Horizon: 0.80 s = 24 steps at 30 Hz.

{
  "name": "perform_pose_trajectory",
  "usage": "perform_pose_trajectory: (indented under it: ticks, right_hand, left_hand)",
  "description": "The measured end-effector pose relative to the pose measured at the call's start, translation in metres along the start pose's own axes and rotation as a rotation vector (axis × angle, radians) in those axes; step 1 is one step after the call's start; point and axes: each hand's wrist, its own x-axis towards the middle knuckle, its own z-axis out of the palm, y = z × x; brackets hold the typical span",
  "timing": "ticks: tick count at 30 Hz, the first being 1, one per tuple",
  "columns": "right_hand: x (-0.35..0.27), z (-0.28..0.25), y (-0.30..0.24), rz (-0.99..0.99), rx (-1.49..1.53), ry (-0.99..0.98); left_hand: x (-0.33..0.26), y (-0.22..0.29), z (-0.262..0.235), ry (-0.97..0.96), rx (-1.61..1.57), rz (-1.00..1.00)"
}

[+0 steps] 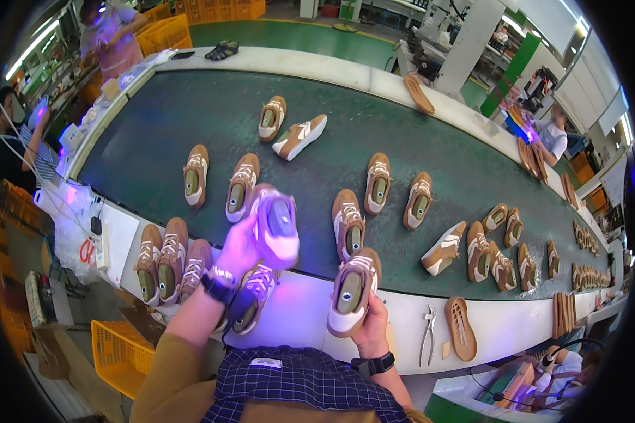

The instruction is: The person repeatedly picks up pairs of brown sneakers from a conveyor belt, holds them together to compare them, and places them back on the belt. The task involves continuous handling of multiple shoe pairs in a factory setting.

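Observation:
My left hand grips a brown and white shoe, lifted over the near edge of the dark green conveyor belt and washed in purple light. My right hand holds a second brown and white shoe from below, with its opening facing up. A further shoe lies on the white ledge under my left wrist, also lit purple. Three shoes stand side by side on the ledge left of my left hand.
Several more shoes lie scattered on the belt. A pair of pincers and a tan sole rest on the ledge at right. Rows of soles line the far right. A yellow crate sits lower left. Other people work at upper left and right.

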Motion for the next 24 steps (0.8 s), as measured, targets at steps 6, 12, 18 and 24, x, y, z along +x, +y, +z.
perform_pose_trajectory:
  ticks: [6, 12, 18, 24]
  right_hand:
    - [-0.011, -0.015, -0.01, 0.184, -0.015, 0.068]
    - [0.047, -0.009, -0.033, 0.236, 0.151, -0.137]
    - [0.249, 0.053, -0.097, 0.023, -0.062, -0.408]
    - [0.246, 0.075, -0.059, -0.358, -0.96, 0.279]
  left_hand:
    - [0.073, 0.009, -0.034, 0.411, 0.509, 0.006]
    - [0.074, 0.001, -0.076, 0.306, 0.722, -0.25]
    - [0.028, -0.006, 0.007, 0.336, 0.768, -0.002]
    - [-0.029, -0.015, -0.009, 0.259, 0.455, -0.016]
